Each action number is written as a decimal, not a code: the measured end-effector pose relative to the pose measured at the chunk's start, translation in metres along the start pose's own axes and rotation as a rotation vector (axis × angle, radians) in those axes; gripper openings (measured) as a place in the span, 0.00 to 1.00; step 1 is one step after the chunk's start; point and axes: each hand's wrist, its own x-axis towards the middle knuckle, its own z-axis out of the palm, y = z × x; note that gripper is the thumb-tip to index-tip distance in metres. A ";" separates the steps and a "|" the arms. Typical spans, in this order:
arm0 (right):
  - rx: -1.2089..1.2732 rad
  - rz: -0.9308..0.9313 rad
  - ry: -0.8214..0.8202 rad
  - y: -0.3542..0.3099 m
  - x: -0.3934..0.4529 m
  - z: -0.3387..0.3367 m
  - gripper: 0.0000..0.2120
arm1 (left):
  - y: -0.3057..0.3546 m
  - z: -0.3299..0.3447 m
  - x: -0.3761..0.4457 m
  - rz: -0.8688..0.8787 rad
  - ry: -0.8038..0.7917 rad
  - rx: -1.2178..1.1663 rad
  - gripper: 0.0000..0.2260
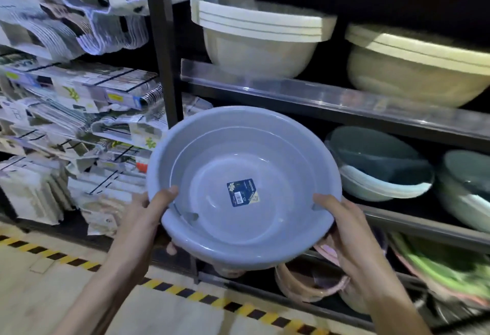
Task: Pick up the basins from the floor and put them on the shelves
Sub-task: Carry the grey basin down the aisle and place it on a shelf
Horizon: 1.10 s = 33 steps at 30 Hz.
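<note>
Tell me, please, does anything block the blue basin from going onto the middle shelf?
Partly: the blue basin, held in both hands, faces a shelf where stacked dark green basins fill the right; the left slot behind it looks free.

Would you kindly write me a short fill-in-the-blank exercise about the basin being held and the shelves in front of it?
1. The blue basin is held by ____ hands, the left hand and the right hand gripping opposite sides of its rim.
2. The sticker inside the basin is mostly ____ in colour.
3. The cream basins stand on the shelf ____ the dark green basins.

Missing words: two; blue; above
</note>
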 end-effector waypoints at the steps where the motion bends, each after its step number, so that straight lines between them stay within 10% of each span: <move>1: -0.006 -0.008 0.009 -0.001 -0.001 -0.004 0.16 | -0.002 0.004 0.003 -0.011 -0.009 0.002 0.26; 33: -0.027 0.076 0.218 0.007 0.159 0.007 0.10 | -0.018 0.074 0.207 -0.134 -0.163 -0.003 0.25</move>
